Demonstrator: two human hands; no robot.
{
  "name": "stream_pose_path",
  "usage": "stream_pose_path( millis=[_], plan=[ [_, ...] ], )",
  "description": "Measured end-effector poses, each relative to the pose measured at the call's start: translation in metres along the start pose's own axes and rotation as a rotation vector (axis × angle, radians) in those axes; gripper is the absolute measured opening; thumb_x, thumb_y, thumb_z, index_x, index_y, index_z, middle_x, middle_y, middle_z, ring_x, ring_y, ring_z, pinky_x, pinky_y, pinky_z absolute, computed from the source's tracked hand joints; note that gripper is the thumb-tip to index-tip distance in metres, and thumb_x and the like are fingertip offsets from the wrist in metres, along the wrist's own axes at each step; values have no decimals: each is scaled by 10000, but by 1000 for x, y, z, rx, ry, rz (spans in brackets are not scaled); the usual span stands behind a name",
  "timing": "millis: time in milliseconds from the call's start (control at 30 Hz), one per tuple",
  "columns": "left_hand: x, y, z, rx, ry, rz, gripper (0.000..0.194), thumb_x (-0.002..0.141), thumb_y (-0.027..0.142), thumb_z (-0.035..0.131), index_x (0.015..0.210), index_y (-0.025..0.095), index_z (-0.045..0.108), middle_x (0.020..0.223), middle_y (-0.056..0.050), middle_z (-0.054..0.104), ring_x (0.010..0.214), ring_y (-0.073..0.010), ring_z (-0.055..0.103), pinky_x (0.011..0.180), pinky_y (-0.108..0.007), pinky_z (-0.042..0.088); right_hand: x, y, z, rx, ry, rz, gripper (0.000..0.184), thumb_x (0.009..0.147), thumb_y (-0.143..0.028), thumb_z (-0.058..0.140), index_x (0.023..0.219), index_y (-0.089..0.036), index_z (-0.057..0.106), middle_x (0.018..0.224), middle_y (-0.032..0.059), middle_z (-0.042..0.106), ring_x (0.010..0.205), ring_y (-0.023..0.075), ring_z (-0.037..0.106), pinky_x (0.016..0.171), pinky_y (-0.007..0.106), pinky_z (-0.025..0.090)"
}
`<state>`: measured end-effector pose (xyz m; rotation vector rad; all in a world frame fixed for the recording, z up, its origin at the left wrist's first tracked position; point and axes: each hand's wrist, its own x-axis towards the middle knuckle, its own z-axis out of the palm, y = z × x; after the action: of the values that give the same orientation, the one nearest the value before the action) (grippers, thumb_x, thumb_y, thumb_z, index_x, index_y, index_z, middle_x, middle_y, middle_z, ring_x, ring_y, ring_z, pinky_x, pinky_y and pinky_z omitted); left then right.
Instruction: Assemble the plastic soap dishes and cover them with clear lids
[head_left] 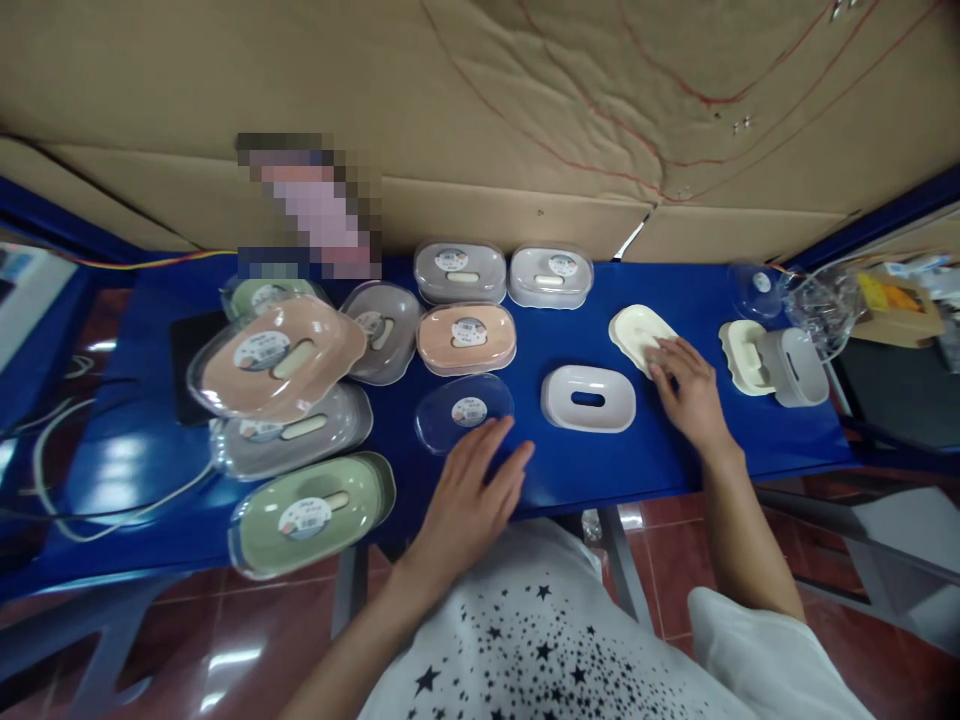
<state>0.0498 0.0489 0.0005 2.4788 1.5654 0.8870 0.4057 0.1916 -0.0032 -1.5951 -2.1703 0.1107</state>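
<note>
My left hand (469,495) lies flat and open on the blue table (675,450), its fingertips at the near edge of a clear plastic lid (465,410) with a round label. My right hand (686,385) reaches to a cream soap-dish insert (636,332), fingers resting on its near end. Between the two hands sits a white soap-dish base (589,398) with an oval slot.
Several lidded soap dishes in peach (274,357), green (311,510) and grey (459,270) crowd the table's left and back. A cream and a grey part (772,362) sit at the right with clear lids (757,288) and plastic bags. Cardboard lines the wall behind.
</note>
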Motion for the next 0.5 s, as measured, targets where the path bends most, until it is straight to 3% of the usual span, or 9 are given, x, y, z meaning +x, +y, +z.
stream_pose_path(
  millis=[133, 233, 400, 500],
  plan=[
    [30, 14, 19, 3, -141, 131, 494, 1022, 144, 671, 1506, 218, 598, 1681, -163, 509, 1541, -378, 515, 1196, -569, 541, -15, -6, -4, 181, -193, -132, 350, 1139, -345, 486, 1405, -270, 701, 1574, 93, 645, 1490, 283, 589, 1244, 536, 456],
    [43, 15, 28, 10, -167, 176, 343, 1032, 126, 646, 1370, 172, 684, 1597, -148, 605, 1535, -374, 523, 1210, -575, 531, -30, -21, -7, 234, -216, -126, 417, 1132, -333, 509, 1539, -301, 596, 1593, 83, 628, 1504, 275, 574, 1256, 536, 457],
    [41, 12, 21, -111, -12, 175, 266, 1044, 118, 650, 1301, 168, 698, 1379, -82, 749, 1396, -269, 642, 1192, -461, 555, -54, -35, -4, 264, -215, -60, 671, 1096, -349, 591, 1719, -332, 340, 1599, 110, 612, 1467, 323, 602, 1199, 584, 531],
    [41, 13, 19, -77, 56, 120, 294, 1031, 113, 675, 1320, 163, 688, 1362, -82, 754, 1363, -276, 652, 1161, -459, 560, -63, -46, -3, 331, -157, -82, 964, 1032, -370, 713, 1778, -364, 102, 1768, 112, 388, 1557, 360, 505, 1248, 638, 490]
  ],
)
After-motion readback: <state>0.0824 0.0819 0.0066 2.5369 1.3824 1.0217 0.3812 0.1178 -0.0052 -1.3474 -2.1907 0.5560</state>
